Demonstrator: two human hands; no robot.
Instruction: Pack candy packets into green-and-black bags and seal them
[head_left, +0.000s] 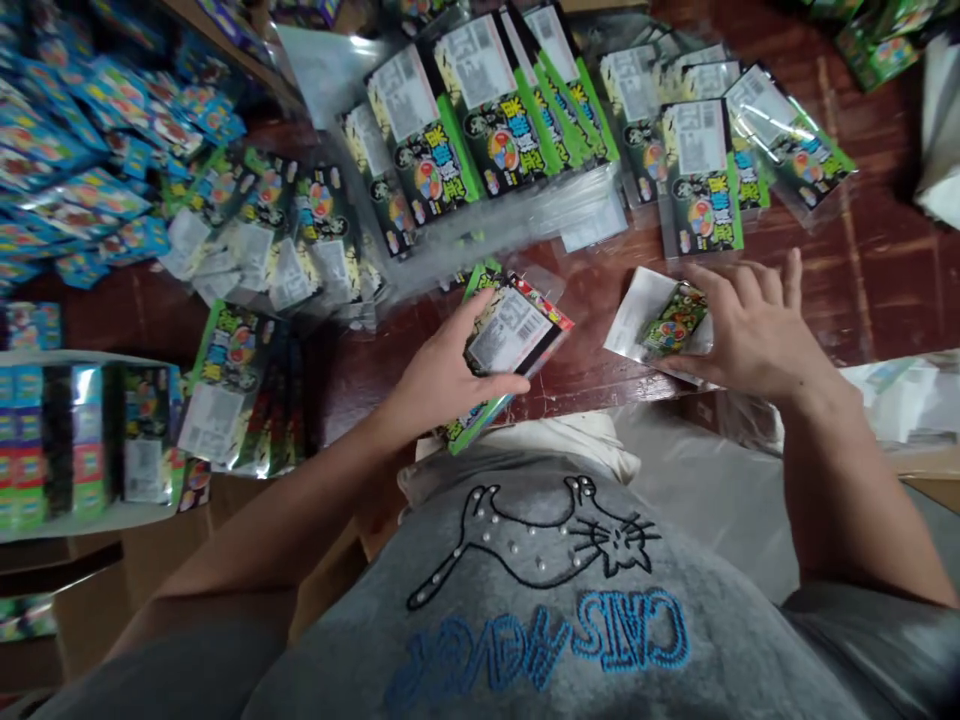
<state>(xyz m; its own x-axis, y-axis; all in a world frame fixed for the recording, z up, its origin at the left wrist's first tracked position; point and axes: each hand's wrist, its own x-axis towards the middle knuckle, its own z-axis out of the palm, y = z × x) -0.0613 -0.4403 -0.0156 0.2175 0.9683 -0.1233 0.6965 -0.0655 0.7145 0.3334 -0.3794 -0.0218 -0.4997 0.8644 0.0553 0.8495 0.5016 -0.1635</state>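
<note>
My left hand (442,370) is closed around a black, green and red printed packet (514,325) with a white label and barcode, near the table's front edge. Thumb and fingers lie over its left side. To the right, my right hand (765,335) has its thumb and index finger at the edges of a small green packet (675,318), its other fingers spread. Beneath that packet is a white wrapper or sheet (634,315), partly covered by it and by my hand. Beyond my hands lie rows of black and green printed pouches (502,150).
Blue packets (97,150) are heaped at far left. More black pouches (225,380) overlap on the left, near a clear bag of colourful boxes (88,440). Loose pouches (701,190) lie at back right on the dark red table (892,270). Green packets (877,50) occupy the far right corner.
</note>
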